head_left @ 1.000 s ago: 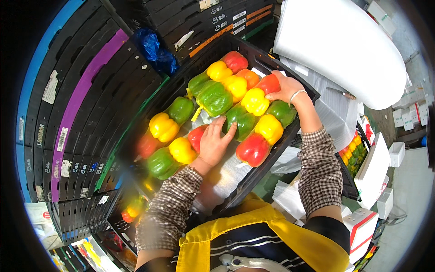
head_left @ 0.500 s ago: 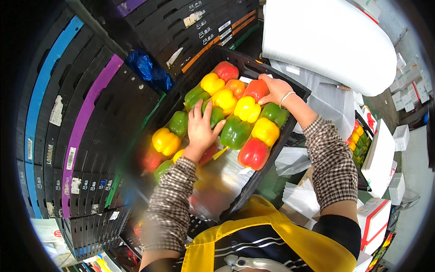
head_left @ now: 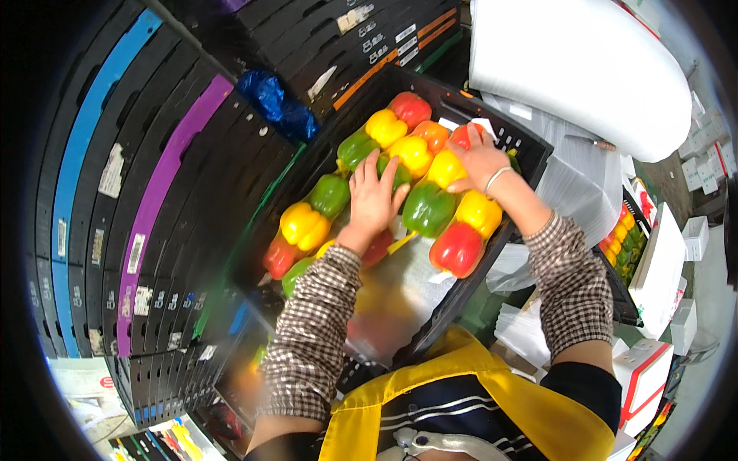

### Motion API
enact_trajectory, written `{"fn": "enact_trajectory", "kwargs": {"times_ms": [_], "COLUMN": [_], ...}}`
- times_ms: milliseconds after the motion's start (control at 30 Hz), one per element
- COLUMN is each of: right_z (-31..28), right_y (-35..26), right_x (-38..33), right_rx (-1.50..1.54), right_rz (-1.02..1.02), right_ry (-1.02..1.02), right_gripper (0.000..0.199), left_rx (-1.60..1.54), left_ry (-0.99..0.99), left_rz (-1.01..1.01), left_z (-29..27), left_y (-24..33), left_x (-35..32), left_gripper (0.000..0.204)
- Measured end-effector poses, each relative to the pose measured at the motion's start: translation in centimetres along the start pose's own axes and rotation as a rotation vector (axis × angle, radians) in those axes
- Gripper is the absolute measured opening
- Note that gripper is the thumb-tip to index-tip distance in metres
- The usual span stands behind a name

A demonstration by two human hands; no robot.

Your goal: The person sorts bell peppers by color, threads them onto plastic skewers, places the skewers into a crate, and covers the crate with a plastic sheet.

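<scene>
Rows of bagged bell peppers in red, yellow, green and orange lie in a black crate (head_left: pixel 430 338). My left hand (head_left: pixel 374 198) rests on them with fingers spread, over a green bell pepper (head_left: pixel 401 175) near the middle. Farther right, my right hand (head_left: pixel 483 163) lies with fingers apart across the far right corner peppers, covering part of a red bell pepper (head_left: pixel 461 137) and touching beside a yellow bell pepper (head_left: pixel 446 169). Nearer me sit a green bell pepper (head_left: pixel 428 209) and a red bell pepper (head_left: pixel 457 250). Clear plastic film (head_left: pixel 400 288) shows at the crate's near side.
Tall stacks of black crates (head_left: pixel 177 200) stand at the left. A big white foam roll (head_left: pixel 580 73) lies at the far right, beside a knife (head_left: pixel 590 143) on foam sheets (head_left: pixel 573 184). Another crate of peppers (head_left: pixel 621 242) and white boxes (head_left: pixel 644 376) are on the right.
The view has shifted, so the crate sits a little farther right. My right hand has moved over the corner peppers, covering more of the red one. My left hand stays on the green peppers.
</scene>
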State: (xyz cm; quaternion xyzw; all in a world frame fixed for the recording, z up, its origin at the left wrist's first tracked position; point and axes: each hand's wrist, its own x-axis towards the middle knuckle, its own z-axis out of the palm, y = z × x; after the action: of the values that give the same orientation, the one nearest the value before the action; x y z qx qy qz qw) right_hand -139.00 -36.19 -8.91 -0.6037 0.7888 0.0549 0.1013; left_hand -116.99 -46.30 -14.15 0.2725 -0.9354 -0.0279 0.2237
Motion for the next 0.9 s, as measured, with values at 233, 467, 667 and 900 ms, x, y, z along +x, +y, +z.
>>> {"fn": "enact_trajectory", "kwargs": {"times_ms": [233,467,667,900], "right_z": [-0.6,1.9,1.7,0.8], "right_y": [0.0,1.0,2.1,-0.2], "right_x": [-0.3,0.1,-0.3,-1.3], "right_rx": [-0.07,0.017,0.184,0.341], "right_rz": [0.012,-0.057,-0.088,-0.255], "right_ry": [0.011,0.204,0.255,0.78], "right_gripper": [0.091,0.087,0.077,0.056], "left_rx": [-0.353,0.177,0.33,-0.354], "left_ry": [-0.198,-0.559,-0.458,0.082], "left_rz": [-0.168,-0.158,-0.144,-0.513], "left_z": [-11.0,-9.8,-11.4,-16.1], "left_y": [-4.3,-1.0,0.7,-1.1], "left_x": [-4.5,-10.8,-11.4,-12.4], "left_gripper": [0.073,0.095,0.099,0.099]}}
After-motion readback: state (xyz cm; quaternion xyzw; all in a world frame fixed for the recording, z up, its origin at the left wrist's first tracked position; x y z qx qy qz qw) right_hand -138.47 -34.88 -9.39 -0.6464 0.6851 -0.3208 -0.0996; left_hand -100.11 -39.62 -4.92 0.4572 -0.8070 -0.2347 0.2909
